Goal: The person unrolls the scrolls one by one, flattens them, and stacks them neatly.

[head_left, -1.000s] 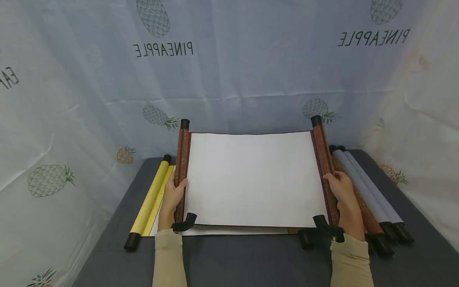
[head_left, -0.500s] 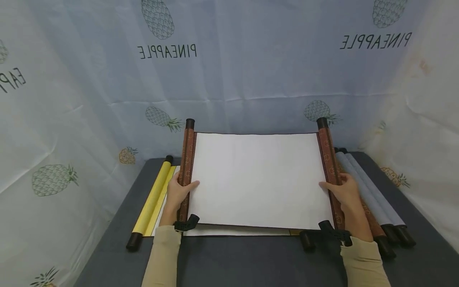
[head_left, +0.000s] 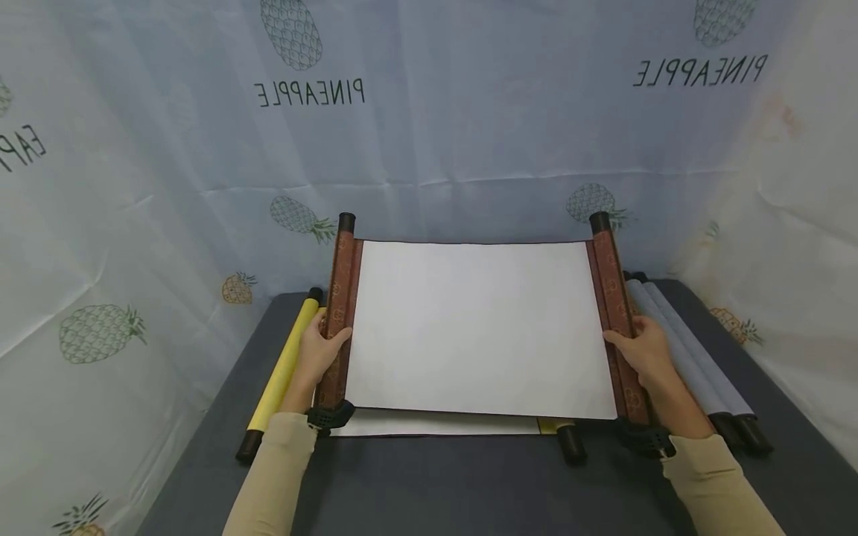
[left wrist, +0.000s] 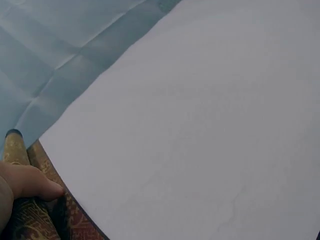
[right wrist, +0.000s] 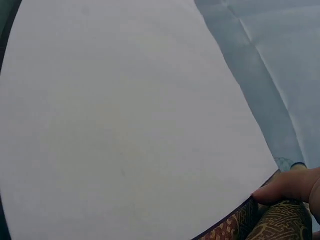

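Observation:
Both hands hold up an unrolled hanging scroll (head_left: 476,327), its blank white paper stretched between two brown patterned rollers with black end knobs. My left hand (head_left: 320,353) grips the left roller (head_left: 340,290), thumb on the brown border beside the paper. On the other side my right hand (head_left: 646,348) grips the right roller (head_left: 613,286) in the same way; its thumb also shows in the right wrist view, lying at the paper's edge. Underneath, a yellow-bordered scroll (head_left: 442,423) lies spread on the table, mostly hidden by the raised one.
At the left stands out the yellow roller (head_left: 284,372) of the lower scroll; its other black knob (head_left: 571,445) pokes out at the right. Grey rolled scrolls (head_left: 693,357) lie along the right side of the dark table (head_left: 482,484). A pineapple-print curtain (head_left: 469,134) hangs behind.
The hands have moved slightly apart and a little up, with forearms angled outward. Thumbs that reached onto the paper half a second ago now lie on the brown borders. The brown scroll at right is covered.

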The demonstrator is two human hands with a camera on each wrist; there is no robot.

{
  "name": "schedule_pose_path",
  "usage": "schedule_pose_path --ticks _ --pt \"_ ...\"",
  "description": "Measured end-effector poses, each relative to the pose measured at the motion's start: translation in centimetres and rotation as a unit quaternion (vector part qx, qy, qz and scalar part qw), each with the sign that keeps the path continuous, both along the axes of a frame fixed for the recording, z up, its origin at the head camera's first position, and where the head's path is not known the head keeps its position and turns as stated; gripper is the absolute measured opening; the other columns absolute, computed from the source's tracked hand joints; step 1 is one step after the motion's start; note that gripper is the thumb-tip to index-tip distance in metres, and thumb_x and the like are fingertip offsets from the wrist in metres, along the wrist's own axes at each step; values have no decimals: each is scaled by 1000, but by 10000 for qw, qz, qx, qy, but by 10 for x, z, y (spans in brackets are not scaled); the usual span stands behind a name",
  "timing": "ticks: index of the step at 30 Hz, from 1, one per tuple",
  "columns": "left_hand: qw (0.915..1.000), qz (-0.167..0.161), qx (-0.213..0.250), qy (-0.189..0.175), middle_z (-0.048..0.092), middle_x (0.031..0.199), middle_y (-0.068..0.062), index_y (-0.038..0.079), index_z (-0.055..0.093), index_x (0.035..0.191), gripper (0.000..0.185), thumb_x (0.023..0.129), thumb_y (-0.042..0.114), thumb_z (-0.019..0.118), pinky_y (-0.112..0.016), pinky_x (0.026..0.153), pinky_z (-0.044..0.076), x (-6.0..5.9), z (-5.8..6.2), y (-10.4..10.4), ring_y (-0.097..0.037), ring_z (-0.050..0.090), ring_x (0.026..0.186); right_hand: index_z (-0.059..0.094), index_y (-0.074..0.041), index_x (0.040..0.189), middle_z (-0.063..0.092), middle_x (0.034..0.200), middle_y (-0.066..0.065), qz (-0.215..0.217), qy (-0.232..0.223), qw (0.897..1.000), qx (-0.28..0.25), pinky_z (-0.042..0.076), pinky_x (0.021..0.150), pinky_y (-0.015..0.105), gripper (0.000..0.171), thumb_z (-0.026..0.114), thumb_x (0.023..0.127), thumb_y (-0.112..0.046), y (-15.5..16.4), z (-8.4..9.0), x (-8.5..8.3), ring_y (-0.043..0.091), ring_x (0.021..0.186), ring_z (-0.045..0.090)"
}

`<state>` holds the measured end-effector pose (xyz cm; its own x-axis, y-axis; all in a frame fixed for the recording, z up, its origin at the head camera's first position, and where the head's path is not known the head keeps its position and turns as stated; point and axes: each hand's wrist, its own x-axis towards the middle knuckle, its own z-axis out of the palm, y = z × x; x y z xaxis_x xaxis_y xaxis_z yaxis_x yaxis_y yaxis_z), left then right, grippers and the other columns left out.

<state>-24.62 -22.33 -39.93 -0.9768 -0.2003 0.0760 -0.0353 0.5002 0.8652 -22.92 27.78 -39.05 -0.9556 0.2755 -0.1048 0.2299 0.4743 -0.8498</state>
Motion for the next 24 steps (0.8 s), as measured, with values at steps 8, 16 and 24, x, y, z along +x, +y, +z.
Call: schedule_pose_path --ticks 8,16,24 --pt "9959 14 -697 576 53 132 -33 -6 31 147 62 94 13 57 -53 91 50 2 3 -4 -45 59 111 17 19 144 33 140 42 465 140 9977 469 45 89 48 70 47 98 -24 5 2 3 50 121 44" --pt "9945 76 -870 576 50 137 -32 -2 26 150 65 96 19 55 -54 91 51 3 2 -12 -45 59 113 26 20 141 41 133 41 535 295 9959 670 46 83 41 66 47 98 -25 8 1 3 48 113 48" --pt "9940 21 -867 667 51 136 -32 2 28 151 63 97 21 54 -56 90 51 7 0 -18 -46 60 113 30 20 139 44 129 41 544 403 9934 922 47 79 41 65 46 98 -27 9 0 3 49 110 50"
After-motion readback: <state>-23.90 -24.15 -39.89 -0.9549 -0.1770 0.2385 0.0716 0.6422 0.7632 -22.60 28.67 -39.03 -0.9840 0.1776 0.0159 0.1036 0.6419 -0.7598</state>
